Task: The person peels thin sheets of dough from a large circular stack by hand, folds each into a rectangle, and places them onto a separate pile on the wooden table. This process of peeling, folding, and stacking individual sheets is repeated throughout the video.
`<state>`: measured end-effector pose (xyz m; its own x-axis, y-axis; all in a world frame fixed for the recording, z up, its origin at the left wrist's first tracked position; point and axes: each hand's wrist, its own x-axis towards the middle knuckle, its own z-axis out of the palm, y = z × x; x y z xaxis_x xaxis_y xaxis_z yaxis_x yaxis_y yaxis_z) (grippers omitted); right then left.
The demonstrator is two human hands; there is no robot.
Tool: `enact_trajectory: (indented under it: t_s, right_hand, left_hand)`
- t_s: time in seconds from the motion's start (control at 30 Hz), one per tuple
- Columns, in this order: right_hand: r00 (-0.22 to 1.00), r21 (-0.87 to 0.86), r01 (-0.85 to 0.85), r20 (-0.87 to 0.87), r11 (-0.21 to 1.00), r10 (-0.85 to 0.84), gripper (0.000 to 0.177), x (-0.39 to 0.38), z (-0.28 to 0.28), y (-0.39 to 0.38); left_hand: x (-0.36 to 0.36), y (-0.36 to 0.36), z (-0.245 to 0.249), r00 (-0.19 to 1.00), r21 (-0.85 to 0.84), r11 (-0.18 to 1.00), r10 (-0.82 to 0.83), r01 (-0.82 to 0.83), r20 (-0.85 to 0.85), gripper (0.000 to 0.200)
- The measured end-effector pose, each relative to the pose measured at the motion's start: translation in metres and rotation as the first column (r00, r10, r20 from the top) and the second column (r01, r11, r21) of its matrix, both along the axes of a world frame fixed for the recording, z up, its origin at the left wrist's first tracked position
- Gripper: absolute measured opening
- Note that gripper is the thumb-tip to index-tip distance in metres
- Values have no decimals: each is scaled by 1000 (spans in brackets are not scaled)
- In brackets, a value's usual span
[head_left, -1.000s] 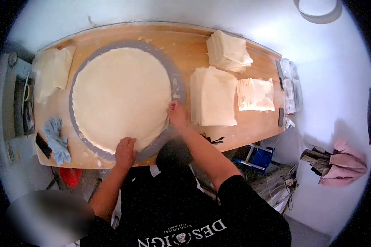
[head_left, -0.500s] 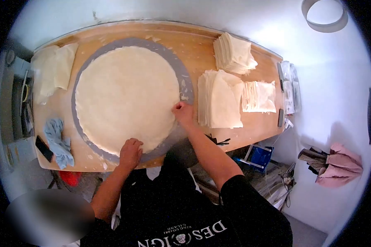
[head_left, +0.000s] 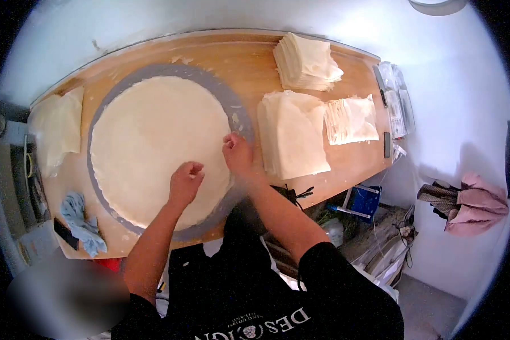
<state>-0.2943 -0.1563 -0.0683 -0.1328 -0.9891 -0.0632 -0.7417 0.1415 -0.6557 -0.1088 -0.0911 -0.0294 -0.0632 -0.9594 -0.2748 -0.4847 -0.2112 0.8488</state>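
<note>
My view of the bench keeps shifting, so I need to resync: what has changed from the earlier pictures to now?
The left hand has left the near edge of the dough sheet and moved forward over it, closer to the right hand. The right hand is still at the sheet's right edge; its grip is unclear. The stacked sheets and blue cloth stayed put.

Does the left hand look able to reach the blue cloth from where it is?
Probably yes: the left hand is over the dough sheet, and only the flat dough, grey mat and tabletop seem to separate it from the blue cloth.
</note>
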Motion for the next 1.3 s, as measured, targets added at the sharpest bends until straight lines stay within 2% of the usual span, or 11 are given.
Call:
enact_trajectory:
  t_s: [0.13, 0.23, 0.33, 0.37, 0.47, 0.5, 0.53, 0.63, 1.03, 1.23, 1.3]
  right_hand:
    - [992, 24, -126, 11, 992, 126, 10, 9, 21, 6]
    - [984, -80, -174, -54, 981, 170, 6, 11, 23, 9]
    - [972, -2, -220, -85, 976, 219, 12, 8, 29, 7]
    - [983, -48, -179, -42, 983, 178, 15, 9, 31, 5]
    - [986, -60, -166, 16, 984, 167, 23, 5, 17, 2]
    - [980, -30, -199, 21, 979, 200, 27, 3, 12, 1]
    - [980, -29, -196, 27, 980, 197, 27, 3, 11, -1]
    - [985, 65, -168, 57, 984, 165, 30, 2, 11, -3]
    - [948, 98, -315, 70, 944, 310, 33, 31, 48, -8]
    - [775, 241, -629, 267, 739, 572, 44, 53, 55, 11]
    - [711, 88, -691, 259, 717, 654, 58, 47, 53, 47]
  left_hand:
    - [-23, -69, -17, 997, 66, 997, 47, -43, -68, 31]
    - [-44, -104, -24, 998, 96, 993, 60, -62, 28, 33]
    - [-48, -123, -41, 914, 12, 994, -101, 105, 392, 27]
    - [-44, -122, -58, 913, 14, 994, -109, 112, 392, 27]
    - [-34, -110, -73, 985, 3, 1000, 23, -24, 169, 17]
    - [-34, -101, -51, 981, 136, 976, 179, -168, -76, 13]
    - [-31, -93, -32, 889, 296, 916, 355, -269, -291, 11]
    - [-15, -69, -6, 746, 338, 844, 530, -416, -404, 14]
    - [69, 3, 43, 562, 368, 763, 643, -532, -520, 7]
    - [112, 37, 45, 446, 400, 708, 689, -582, -571, 13]
    - [124, 51, 46, 446, 379, 716, 676, -586, -586, 14]
